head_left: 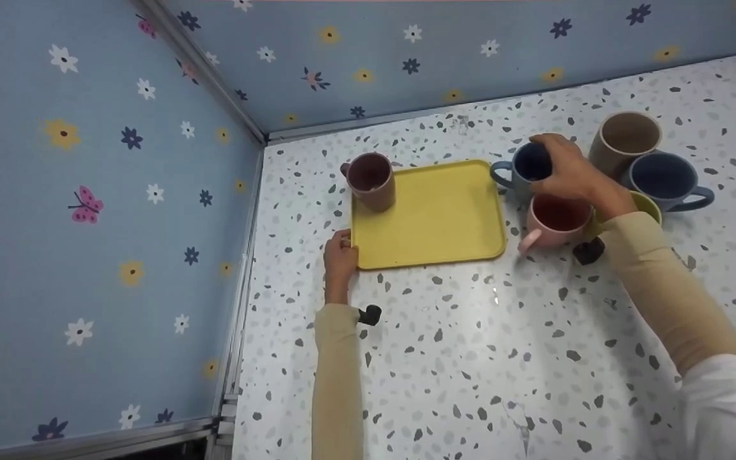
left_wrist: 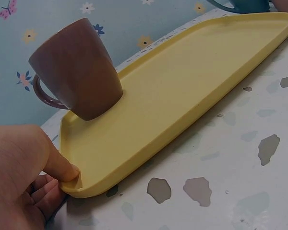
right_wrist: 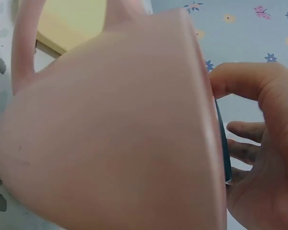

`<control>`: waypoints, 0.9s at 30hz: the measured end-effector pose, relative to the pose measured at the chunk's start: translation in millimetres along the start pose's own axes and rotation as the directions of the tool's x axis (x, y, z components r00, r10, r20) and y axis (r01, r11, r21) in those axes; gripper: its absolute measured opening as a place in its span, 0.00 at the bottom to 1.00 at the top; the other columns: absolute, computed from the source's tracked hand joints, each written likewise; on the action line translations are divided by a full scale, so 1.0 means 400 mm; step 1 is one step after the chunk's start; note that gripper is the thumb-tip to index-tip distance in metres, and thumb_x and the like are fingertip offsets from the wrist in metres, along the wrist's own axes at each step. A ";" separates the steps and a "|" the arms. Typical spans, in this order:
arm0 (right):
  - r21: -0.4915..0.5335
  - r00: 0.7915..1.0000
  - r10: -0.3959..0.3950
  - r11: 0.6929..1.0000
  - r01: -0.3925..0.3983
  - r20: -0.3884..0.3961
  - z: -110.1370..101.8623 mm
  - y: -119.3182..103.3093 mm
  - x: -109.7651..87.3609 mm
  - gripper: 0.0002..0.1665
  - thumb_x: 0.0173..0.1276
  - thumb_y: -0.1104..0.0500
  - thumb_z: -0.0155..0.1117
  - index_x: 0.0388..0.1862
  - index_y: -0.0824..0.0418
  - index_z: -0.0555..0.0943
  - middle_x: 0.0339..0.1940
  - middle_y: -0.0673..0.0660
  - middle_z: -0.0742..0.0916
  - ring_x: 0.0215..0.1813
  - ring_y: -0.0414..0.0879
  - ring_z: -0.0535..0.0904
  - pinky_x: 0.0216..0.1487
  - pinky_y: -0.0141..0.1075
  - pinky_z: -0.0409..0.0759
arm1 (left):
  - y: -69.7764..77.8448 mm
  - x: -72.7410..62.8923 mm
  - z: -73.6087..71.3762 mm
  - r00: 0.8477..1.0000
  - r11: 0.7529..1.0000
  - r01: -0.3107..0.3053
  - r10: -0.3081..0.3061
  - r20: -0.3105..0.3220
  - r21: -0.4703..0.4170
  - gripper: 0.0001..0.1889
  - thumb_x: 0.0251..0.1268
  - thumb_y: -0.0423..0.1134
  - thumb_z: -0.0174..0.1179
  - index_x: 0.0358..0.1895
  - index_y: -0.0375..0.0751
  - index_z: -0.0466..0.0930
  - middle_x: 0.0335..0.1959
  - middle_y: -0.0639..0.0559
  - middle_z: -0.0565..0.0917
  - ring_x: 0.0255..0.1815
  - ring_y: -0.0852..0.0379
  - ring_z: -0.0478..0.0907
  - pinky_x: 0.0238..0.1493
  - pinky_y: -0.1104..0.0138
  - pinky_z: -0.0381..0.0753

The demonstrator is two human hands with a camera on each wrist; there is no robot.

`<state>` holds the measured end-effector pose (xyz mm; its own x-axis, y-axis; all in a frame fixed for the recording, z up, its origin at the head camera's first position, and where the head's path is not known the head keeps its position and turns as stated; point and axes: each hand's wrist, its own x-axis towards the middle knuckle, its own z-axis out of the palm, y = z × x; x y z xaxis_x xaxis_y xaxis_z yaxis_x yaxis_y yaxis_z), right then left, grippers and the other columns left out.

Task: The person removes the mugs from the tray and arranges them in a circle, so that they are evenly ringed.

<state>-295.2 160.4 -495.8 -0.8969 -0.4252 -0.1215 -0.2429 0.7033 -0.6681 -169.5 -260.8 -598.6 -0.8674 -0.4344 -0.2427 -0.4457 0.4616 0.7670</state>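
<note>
My left hand [head_left: 340, 259] pinches the near left corner of a yellow tray [head_left: 438, 223]; in the left wrist view the thumb lies inside the rim and the fingers are outside it. A brown mug [head_left: 373, 184] stands upright on the tray's left end, handle to the left. My right hand [head_left: 569, 171] grips a blue mug [head_left: 521, 184] across its top, just right of the tray. This mug's handle points left. Close in front stands a pink cup [head_left: 550, 235], which fills much of the right wrist view and hides most of the blue mug there.
Behind my right wrist stand a tall taupe mug [head_left: 627, 135], a dark blue mug [head_left: 665, 177] and a green mug [head_left: 648, 206], partly covered by the arm. The speckled table [head_left: 444, 358] meets flowered wall panels [head_left: 170, 191] at the left and back.
</note>
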 end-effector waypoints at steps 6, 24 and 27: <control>-0.013 0.999 0.049 0.999 -0.049 0.024 -0.010 -0.013 -0.003 0.53 0.59 0.56 0.65 0.76 0.63 0.47 0.74 0.70 0.56 0.74 0.67 0.50 0.72 0.60 0.48 | 0.000 0.003 0.001 1.000 1.000 0.001 -0.001 0.005 0.002 0.23 0.60 0.28 0.49 0.60 0.41 0.75 0.41 0.45 0.76 0.41 0.52 0.71 0.45 0.62 0.71; 0.001 0.998 0.061 0.998 -0.061 0.026 -0.019 -0.018 -0.009 0.53 0.66 0.48 0.61 0.78 0.60 0.42 0.77 0.68 0.52 0.76 0.65 0.46 0.73 0.60 0.45 | -0.003 0.005 0.007 1.000 1.000 0.012 -0.012 -0.006 0.007 0.22 0.60 0.28 0.50 0.59 0.41 0.76 0.40 0.46 0.76 0.40 0.52 0.70 0.43 0.63 0.70; -0.035 0.997 0.067 0.997 -0.068 -0.024 -0.019 -0.053 -0.006 0.50 0.68 0.47 0.57 0.78 0.59 0.42 0.77 0.68 0.52 0.77 0.64 0.45 0.73 0.59 0.46 | -0.004 0.005 0.006 1.000 1.000 0.012 -0.012 -0.012 0.009 0.22 0.59 0.28 0.50 0.59 0.41 0.76 0.40 0.45 0.77 0.40 0.52 0.71 0.43 0.63 0.71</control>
<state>-290.6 150.6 -475.8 -0.9198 -0.3633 -0.1480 -0.1946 0.7501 -0.6320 -171.1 -260.4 -601.5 -0.8594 -0.4490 -0.2445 -0.4579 0.4634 0.7587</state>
